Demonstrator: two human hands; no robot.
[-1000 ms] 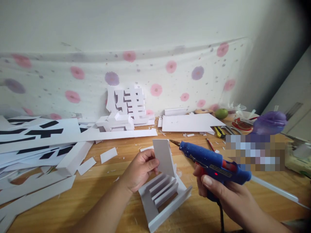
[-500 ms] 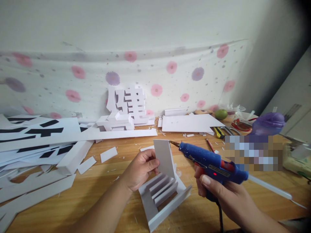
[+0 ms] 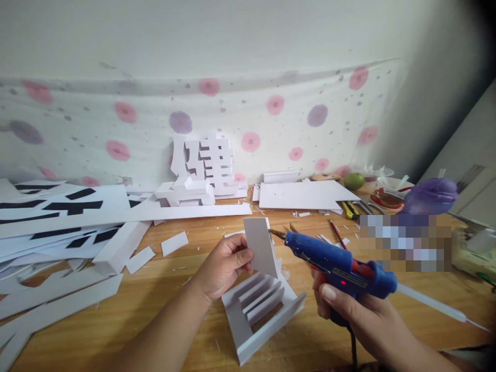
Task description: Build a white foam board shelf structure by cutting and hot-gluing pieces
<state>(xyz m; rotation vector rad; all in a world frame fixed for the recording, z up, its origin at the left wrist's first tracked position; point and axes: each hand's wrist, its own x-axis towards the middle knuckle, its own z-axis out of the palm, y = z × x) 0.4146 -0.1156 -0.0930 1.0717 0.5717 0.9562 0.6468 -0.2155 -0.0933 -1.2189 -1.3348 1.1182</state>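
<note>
**Above the slatted board piece (image 3: pixel 267 333), a white panel (image 3: pixel 260 248)**

The left hand (image 3: pixel 228 263) pinches the panel between thumb and fingers. Right of the slatted piece, the right hand (image 3: pixel 356 305) is wrapped round a blue glue gun (image 3: pixel 321 253); whether its nozzle (image 3: pixel 278 234) touches the panel is hard to tell. Behind the piece stands a white cut-out character (image 3: pixel 216 163).

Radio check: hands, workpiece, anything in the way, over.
Left hand pinches white card. Right hand grips blue glue gun, nozzle at card's edge. Slotted white piece below. Loose scraps nearby.
</note>
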